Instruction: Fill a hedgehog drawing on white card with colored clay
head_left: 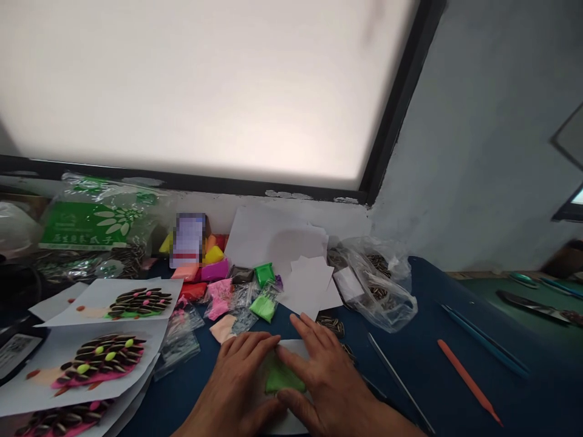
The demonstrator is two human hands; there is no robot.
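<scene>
A flat piece of light green modelling clay [283, 377] lies on a small sheet of white paper [291, 423] at the table's near edge. My left hand [239, 379] rests along its left side, fingers stretched out over the paper. Over the right side lies my right hand [325, 376], its fingers extended and spread, with thumb and forefinger at the clay's edge. Parts of the clay and the paper are hidden under both hands. Just beyond the right fingers is a small pile of sunflower seeds [331, 325].
Left are papers with seed-and-clay hedgehogs [109, 358]. Colourful clay packets [218, 297], blank paper [306, 282] and a seed bag [378, 282] stand behind. A metal rod [401, 382], orange tool [469, 379] and blue tweezers [487, 341] lie right.
</scene>
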